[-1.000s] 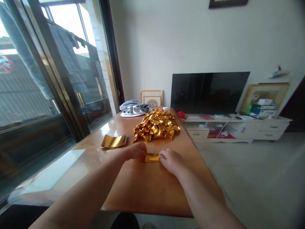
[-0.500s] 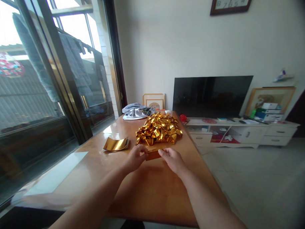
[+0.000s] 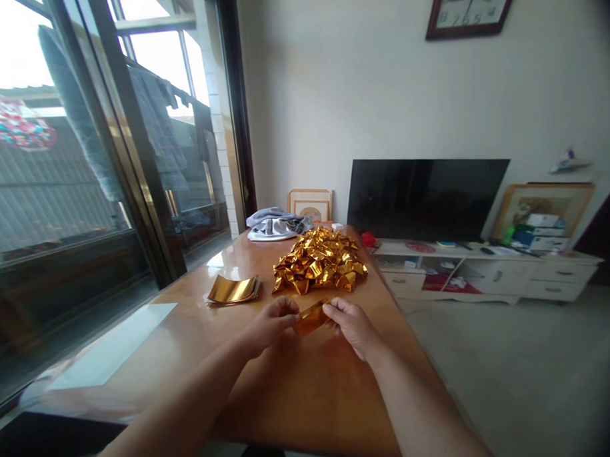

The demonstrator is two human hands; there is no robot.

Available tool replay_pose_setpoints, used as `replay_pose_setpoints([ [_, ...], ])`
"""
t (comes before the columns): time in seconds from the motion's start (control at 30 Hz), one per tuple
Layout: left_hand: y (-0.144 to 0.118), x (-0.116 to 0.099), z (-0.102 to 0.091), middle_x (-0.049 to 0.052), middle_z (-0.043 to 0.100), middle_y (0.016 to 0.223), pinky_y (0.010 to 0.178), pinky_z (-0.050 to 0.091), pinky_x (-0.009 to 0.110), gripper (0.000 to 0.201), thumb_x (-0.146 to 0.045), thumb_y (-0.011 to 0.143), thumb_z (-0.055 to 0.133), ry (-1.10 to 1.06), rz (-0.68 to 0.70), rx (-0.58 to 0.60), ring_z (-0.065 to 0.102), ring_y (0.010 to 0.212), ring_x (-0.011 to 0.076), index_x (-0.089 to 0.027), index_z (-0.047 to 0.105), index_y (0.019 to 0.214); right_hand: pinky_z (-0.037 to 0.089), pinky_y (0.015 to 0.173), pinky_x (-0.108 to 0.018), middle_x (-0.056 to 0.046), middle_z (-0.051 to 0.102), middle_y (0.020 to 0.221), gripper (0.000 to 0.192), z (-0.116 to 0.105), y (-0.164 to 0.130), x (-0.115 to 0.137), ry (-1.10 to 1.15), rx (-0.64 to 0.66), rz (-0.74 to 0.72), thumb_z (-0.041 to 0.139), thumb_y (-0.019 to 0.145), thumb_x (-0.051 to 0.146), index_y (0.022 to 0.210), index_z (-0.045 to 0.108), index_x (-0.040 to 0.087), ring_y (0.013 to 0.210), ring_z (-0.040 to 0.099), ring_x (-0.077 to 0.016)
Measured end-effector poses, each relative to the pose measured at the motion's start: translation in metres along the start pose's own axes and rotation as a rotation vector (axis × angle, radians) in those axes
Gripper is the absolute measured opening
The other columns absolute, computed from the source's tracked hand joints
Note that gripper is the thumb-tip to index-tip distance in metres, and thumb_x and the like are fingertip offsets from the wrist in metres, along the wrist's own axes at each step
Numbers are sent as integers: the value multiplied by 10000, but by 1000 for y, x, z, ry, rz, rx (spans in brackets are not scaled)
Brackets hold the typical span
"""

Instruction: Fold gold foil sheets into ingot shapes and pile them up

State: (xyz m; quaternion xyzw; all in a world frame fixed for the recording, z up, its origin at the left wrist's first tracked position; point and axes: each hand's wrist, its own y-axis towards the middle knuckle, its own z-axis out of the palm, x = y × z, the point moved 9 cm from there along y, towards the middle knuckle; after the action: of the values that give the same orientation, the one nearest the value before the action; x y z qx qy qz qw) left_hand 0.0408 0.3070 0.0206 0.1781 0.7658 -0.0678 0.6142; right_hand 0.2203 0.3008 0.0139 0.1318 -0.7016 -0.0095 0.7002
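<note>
A folded strip of gold foil paper (image 3: 312, 316) is held just above the wooden table (image 3: 290, 382), between both hands. My left hand (image 3: 268, 325) pinches its left end and my right hand (image 3: 352, 325) pinches its right end. Just beyond the hands lies a heap of folded gold foil pieces (image 3: 319, 261). To the left of that heap sits a small stack of flat gold foil sheets (image 3: 233, 289), curled up at the edges.
A bundle of grey cloth (image 3: 277, 224) and a framed picture (image 3: 309, 203) are at the table's far end. A large window (image 3: 82, 163) runs along the left. A black TV (image 3: 426, 196) stands on a low white cabinet (image 3: 486, 269) to the right.
The gold strip lay flat on the table under my fingers; now both hands have lifted it slightly and hold it by its ends. The view has tilted upward.
</note>
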Motion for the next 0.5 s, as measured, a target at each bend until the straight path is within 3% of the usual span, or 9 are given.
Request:
replay_pose_setpoints([
  [0.13, 7, 13, 7, -8, 617, 813, 671, 438, 241, 258, -239, 749, 689, -115, -23, 67, 590, 727, 125, -175, 552, 958, 392, 540, -220, 14, 602, 729, 330, -2, 2, -17, -33, -19, 78, 619, 831, 509, 822, 582, 182, 596, 531, -117],
  [0.27, 14, 33, 8, -40, 574, 720, 595, 395, 219, 249, -199, 720, 647, -104, -35, 42, 551, 631, 109, -192, 520, 934, 466, 620, -266, -30, 672, 840, 297, -15, 8, -27, -242, -133, 19, 597, 839, 434, 984, 626, 178, 689, 609, -161],
  [0.4, 18, 38, 0, -52, 534, 696, 569, 371, 204, 189, -154, 686, 605, 56, 0, -81, 494, 606, 97, -187, 519, 850, 469, 732, -293, -40, 686, 883, 179, -26, 4, -12, -602, -287, -122, 568, 852, 332, 946, 642, 199, 801, 625, -188],
  [0.5, 17, 37, -1, -42, 553, 700, 578, 385, 210, 155, -153, 708, 571, 180, -15, -98, 507, 616, 109, -189, 526, 852, 442, 705, -269, -18, 654, 817, 131, -17, -1, 1, -756, -243, -193, 531, 872, 274, 817, 634, 214, 754, 593, -169],
])
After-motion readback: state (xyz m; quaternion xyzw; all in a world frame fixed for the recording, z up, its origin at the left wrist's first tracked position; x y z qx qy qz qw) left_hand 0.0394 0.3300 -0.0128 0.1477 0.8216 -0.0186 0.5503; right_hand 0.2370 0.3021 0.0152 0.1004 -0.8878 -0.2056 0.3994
